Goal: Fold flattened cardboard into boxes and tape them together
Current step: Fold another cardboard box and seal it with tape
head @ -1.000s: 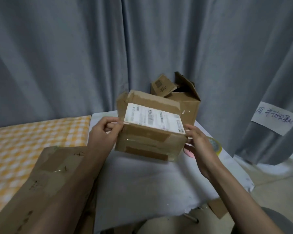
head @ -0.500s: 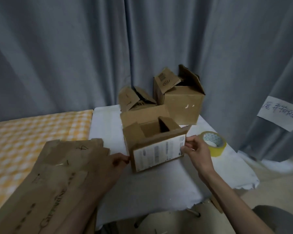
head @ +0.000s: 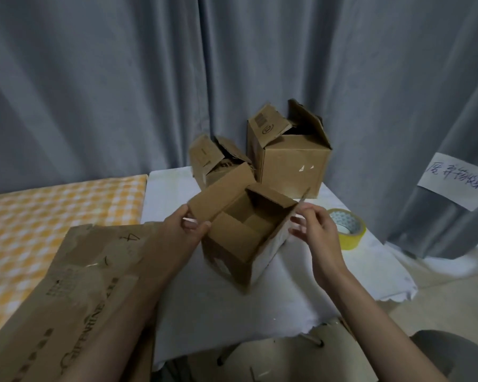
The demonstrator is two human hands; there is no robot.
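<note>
Cardboard everywhere: a flat sheet (head: 75,293) lies at near left, partly on the white table (head: 232,304), with two made-up boxes (head: 293,164) at the far edge against the grey curtain (head: 94,78). Mid-table, tilted on one corner, stands the open box (head: 240,238), its top flaps spread. The left hand (head: 185,227) pinches the left flap (head: 218,195) at its near edge; the right hand (head: 315,230) hovers at the right flap (head: 279,238) with fingers (head: 301,232) loosely bent, and whether they touch it cannot be told. A yellow tape roll (head: 348,230) sits just right of that hand. The step appears to be closing the top: the job will likely go best if the box is set flat first, the short flaps folded in before the long ones, the seam held level, and the tape then fetched with the right hand
</note>
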